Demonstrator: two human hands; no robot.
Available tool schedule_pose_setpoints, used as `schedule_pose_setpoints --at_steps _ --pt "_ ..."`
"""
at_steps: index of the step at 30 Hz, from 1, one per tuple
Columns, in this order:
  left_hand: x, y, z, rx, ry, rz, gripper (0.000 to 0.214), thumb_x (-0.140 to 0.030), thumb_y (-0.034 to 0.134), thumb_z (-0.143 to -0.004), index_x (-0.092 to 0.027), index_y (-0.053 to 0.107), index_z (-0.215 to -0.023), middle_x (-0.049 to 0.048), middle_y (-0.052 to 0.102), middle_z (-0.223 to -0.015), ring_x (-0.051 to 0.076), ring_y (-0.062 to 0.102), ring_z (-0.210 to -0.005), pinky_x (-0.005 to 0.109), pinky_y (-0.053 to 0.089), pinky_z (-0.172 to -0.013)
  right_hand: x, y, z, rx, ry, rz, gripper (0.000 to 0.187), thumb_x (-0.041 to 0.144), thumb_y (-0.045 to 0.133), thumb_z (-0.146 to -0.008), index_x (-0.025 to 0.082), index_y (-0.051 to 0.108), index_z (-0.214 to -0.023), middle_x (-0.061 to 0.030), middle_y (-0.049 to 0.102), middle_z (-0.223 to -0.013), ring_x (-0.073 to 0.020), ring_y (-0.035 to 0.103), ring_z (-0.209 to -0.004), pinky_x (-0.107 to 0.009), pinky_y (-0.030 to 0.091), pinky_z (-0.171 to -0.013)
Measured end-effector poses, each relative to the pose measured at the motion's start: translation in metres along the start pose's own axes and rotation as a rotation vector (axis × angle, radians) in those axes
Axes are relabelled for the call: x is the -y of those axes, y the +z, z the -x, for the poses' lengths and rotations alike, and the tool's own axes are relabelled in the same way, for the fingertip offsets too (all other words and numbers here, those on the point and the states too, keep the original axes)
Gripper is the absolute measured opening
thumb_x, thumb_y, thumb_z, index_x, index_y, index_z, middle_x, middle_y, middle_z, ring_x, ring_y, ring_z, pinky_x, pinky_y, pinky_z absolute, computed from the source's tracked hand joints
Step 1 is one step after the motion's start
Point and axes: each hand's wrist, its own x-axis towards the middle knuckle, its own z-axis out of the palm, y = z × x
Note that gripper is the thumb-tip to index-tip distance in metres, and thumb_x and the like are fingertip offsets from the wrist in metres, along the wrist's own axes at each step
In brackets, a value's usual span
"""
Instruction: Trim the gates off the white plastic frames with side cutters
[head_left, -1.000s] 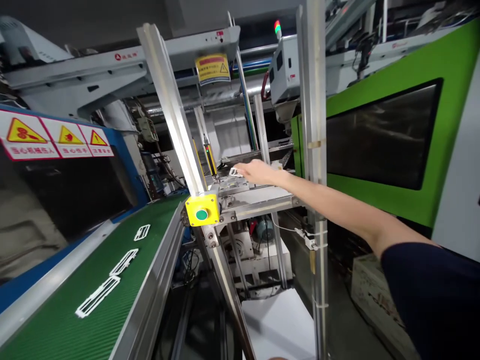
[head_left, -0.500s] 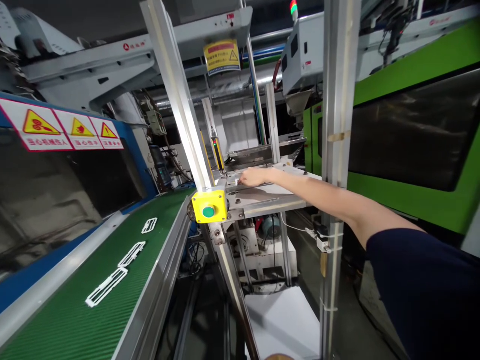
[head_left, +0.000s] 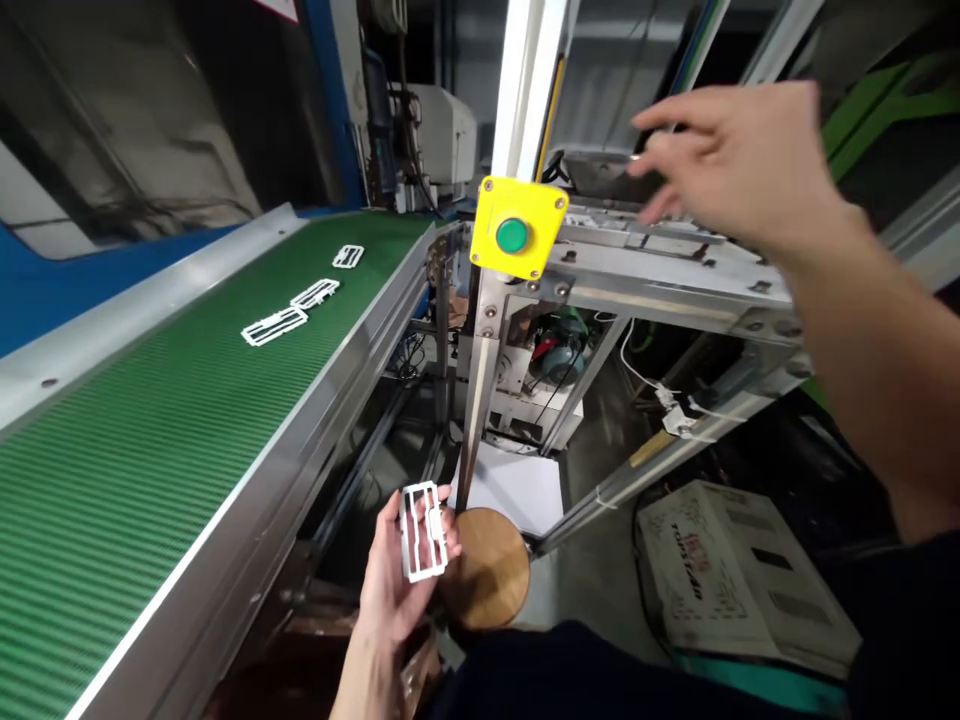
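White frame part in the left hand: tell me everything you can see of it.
The white moulded frame, plastic by its look, is a rectangular open lattice: two long rails joined by cross bars, with a thicker piece near the middle of one side. It looks whole. It stands lengthwise, slightly tilted, against the palm side of the left hand, which grips it by the lower edge and side, near a round wooden top.

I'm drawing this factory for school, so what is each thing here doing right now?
Left hand: palm up, holding a frame.
White plastic frame: resting on the left hand's fingers.
Right hand: raised and open, above a metal platform.
Green conveyor belt: cannot tell if it is moving.
Three white frames: lying flat on the belt.
Yellow button box: fixed to a metal post, green button showing.
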Motion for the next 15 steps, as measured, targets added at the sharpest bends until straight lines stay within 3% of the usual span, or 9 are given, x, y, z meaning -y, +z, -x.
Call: schedule_pose_setpoints --at_steps 2,4,7,9,13,15 --pt "-0.002 0.004 -0.004 0.075 -0.023 0.069 0.044 -0.041 0.041 -0.09 -0.007 0.062 -0.108 0.0066 0.055 -0.074 0.016 0.055 -0.063 0.028 0.051 -0.057 0.031 -0.008 0.025 -0.112 -0.022 0.125 0.04 0.04 0.039 -0.086 0.016 0.064 -0.108 -0.0015 0.067 -0.08 -0.0081 0.062 -0.066 -0.019 0.036 -0.05" --pt "-0.003 0.008 -0.008 0.112 -0.046 0.067 0.044 -0.041 0.04 -0.091 -0.007 0.062 -0.106 0.0066 0.055 -0.073 0.015 0.054 -0.062 0.025 0.049 -0.052 0.059 -0.006 0.048 -0.115 -0.1 0.186 0.026 0.035 0.047 -0.086 0.022 0.069 -0.089 0.0024 0.06 -0.063 -0.0051 0.058 -0.06 -0.018 0.033 -0.047" --pt "-0.004 0.016 -0.014 0.148 -0.069 0.039 0.044 -0.042 0.039 -0.091 -0.006 0.062 -0.105 0.008 0.056 -0.076 0.017 0.056 -0.066 0.027 0.049 -0.055 0.081 0.012 0.072 0.119 -0.157 0.122 0.02 0.037 0.054 -0.084 0.024 0.068 -0.076 0.0056 0.053 -0.052 -0.0043 0.051 -0.052 -0.017 0.031 -0.044" --pt "-0.005 0.022 -0.02 0.162 -0.074 0.028 0.044 -0.042 0.039 -0.091 -0.007 0.062 -0.105 0.0095 0.058 -0.081 0.019 0.057 -0.071 0.029 0.051 -0.06 0.085 0.03 0.084 0.31 -0.126 0.027 0.024 0.041 0.054 -0.083 0.022 0.068 -0.078 0.005 0.056 -0.056 -0.0073 0.053 -0.055 -0.019 0.038 -0.05" --pt "-0.001 0.045 -0.038 0.12 -0.053 0.018 0.031 -0.037 0.047 -0.09 -0.011 0.064 -0.089 0.007 0.062 -0.079 0.017 0.061 -0.071 0.029 0.053 -0.065 0.097 0.066 0.115 0.641 -0.233 -0.002 0.023 0.034 0.048 -0.087 0.021 0.064 -0.096 -0.0004 0.066 -0.084 -0.0137 0.058 -0.075 -0.025 0.045 -0.06" --pt "0.004 0.061 -0.047 0.08 -0.061 0.002 0.026 -0.035 0.053 -0.088 -0.012 0.063 -0.08 0.0044 0.062 -0.07 0.015 0.061 -0.062 0.024 0.052 -0.058 0.106 0.083 0.132 0.673 -0.359 0.048 0.022 0.025 0.049 -0.086 0.023 0.061 -0.104 -0.0032 0.066 -0.099 -0.0159 0.057 -0.086 -0.026 0.046 -0.062"
